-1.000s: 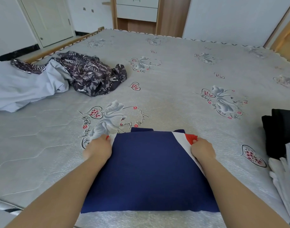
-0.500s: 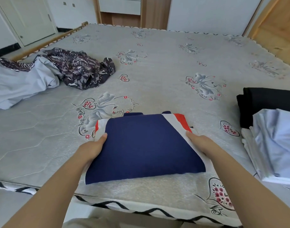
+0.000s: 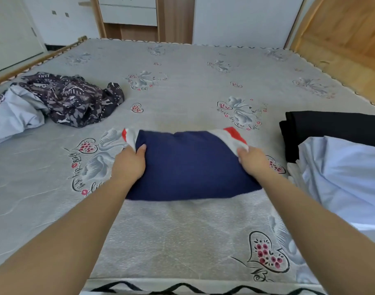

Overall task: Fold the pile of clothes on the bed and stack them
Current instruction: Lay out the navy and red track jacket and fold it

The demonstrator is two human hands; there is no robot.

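The navy garment [image 3: 190,167], already folded into a compact rectangle, is held at its two side edges above the bed [image 3: 182,235], near the front edge of the mattress. The left hand [image 3: 129,162] grips the left edge with the thumb on top and the fingers curled under it; the right hand [image 3: 251,161] pinches the right edge in the same way. Both grips are clamped on the cloth.

The main risk, I think, is that the fold opens during the carry. Between the two grips the cloth hangs without support, and the lower layer can slip out if one hand pulls more than the other. The white and red parts just beyond each grip look loose, so they may fall out of the fold. The stack of folded clothes [image 3: 341,171] lies to the right of the right grip, and a careless drop there could push its light blue top piece out of line.

The garment is dark blue with white and red corners, thick, soft, slightly bulging. The unfolded pile [image 3: 61,99] waits far to the left of the left grip.
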